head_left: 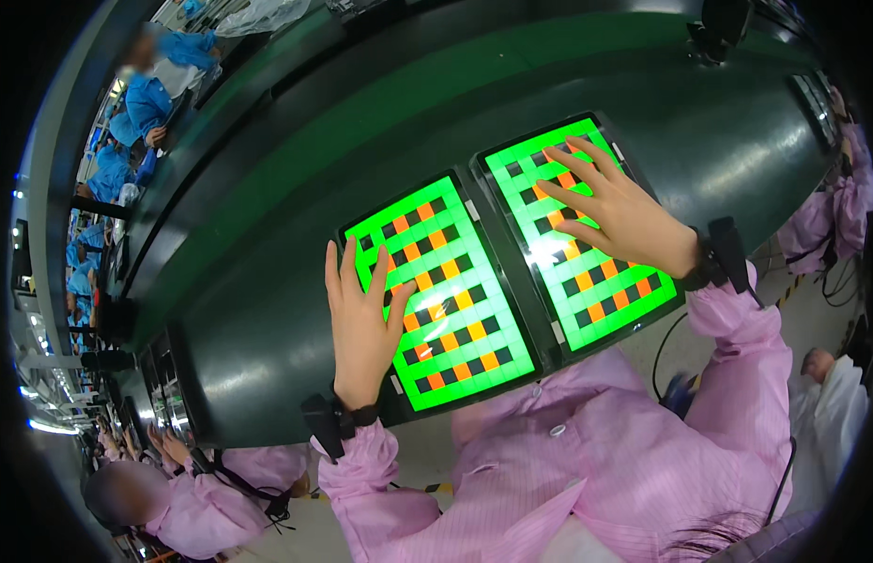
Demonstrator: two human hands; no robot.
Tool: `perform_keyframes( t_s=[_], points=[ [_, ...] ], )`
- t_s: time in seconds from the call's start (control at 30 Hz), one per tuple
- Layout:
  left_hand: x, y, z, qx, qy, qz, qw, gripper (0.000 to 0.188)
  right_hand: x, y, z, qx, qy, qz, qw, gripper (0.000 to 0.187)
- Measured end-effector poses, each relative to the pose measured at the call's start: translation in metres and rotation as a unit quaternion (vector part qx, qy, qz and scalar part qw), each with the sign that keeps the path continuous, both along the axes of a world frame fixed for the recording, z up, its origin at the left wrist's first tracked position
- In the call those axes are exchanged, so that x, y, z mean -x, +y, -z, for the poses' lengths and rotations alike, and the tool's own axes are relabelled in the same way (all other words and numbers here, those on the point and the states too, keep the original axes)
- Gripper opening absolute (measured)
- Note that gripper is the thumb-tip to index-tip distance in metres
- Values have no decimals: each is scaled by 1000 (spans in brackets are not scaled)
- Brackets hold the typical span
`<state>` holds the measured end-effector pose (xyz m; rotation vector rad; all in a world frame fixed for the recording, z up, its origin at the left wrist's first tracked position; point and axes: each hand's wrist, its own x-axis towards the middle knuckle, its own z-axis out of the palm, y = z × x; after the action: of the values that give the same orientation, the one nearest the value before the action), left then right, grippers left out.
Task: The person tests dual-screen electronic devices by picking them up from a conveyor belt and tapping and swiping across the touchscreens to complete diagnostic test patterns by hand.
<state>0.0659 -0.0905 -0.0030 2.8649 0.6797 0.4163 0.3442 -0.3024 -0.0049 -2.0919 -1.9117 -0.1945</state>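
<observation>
Two tablets lie side by side on the dark green table, each screen lit with a bright green grid of black and orange squares. Over the upper left part of the left tablet [488, 352] rests my left hand [359, 319], its fingers stretched out and slightly apart. My right hand [615, 206] is spread across the upper right of the right tablet [587, 305], fingertips on or just above the glass. Whether the fingertips press the screens I cannot tell. Neither hand holds anything. Each wrist wears a black strap with a small black block.
The dark green table [258, 310] curves around me, with a raised ledge [296, 84] along its far side. A black device [718, 28] stands at the back right. Co-workers in pink [206, 511] and blue [145, 98] sit nearby. More tablets [164, 385] lie at the table's left end.
</observation>
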Motion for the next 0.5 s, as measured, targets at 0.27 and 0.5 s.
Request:
perform_keyframes(
  t_s=[0.27, 0.5],
  points=[
    [75, -97, -11, 80, 56, 15, 995, 54, 44, -95, -8, 60, 59, -53, 995, 43],
    [71, -76, -33, 72, 25, 40, 996, 54, 12, -68, -28, 34, 112, -43, 992, 43]
  ],
)
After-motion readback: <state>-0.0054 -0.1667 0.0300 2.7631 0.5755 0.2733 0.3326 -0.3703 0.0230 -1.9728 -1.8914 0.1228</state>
